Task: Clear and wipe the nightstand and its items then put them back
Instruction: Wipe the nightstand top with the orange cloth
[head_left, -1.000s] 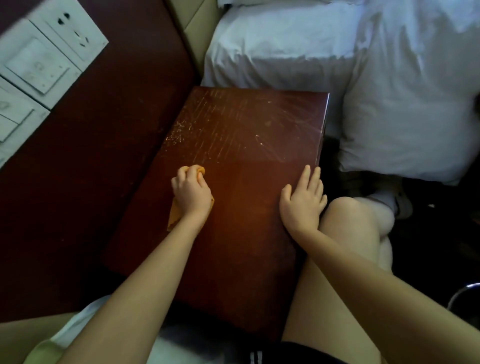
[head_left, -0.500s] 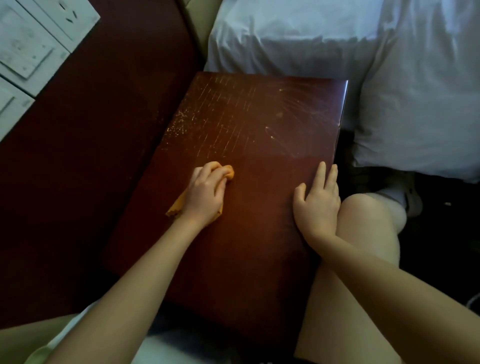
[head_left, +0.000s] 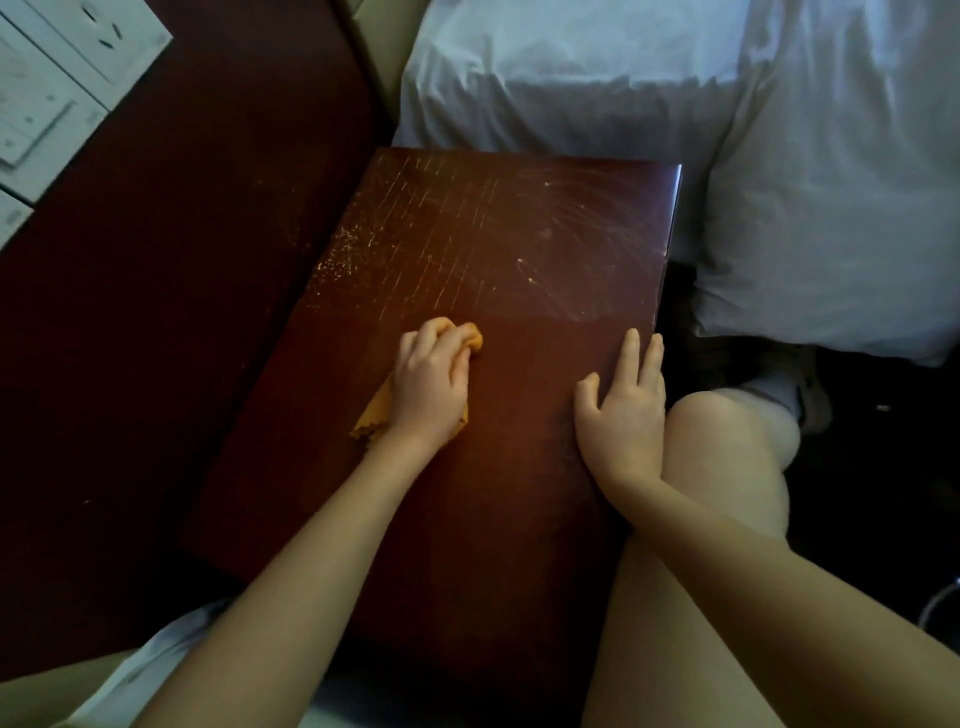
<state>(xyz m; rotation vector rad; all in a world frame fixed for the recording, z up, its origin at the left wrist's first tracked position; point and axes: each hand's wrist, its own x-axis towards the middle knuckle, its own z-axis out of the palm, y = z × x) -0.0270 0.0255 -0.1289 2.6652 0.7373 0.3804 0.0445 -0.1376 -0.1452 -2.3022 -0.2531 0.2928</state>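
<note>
A: Cloth (head_left: 376, 413) is the thing to mind: soft, light and limp, so it wants bunching in the palm, not a pinch at one corner.

B: The left hand (head_left: 428, 384) has it that way, fingers curled round the wad, pressing it on the nightstand (head_left: 467, 545) near the middle.

A: And the right hand (head_left: 621, 410)?

B: Flat, fingers straight and close together, by the right edge. The top looks hard and slick. The pale streaks (head_left: 447, 234) at the far end may be dust or scratches; it is too dim to say.
</note>
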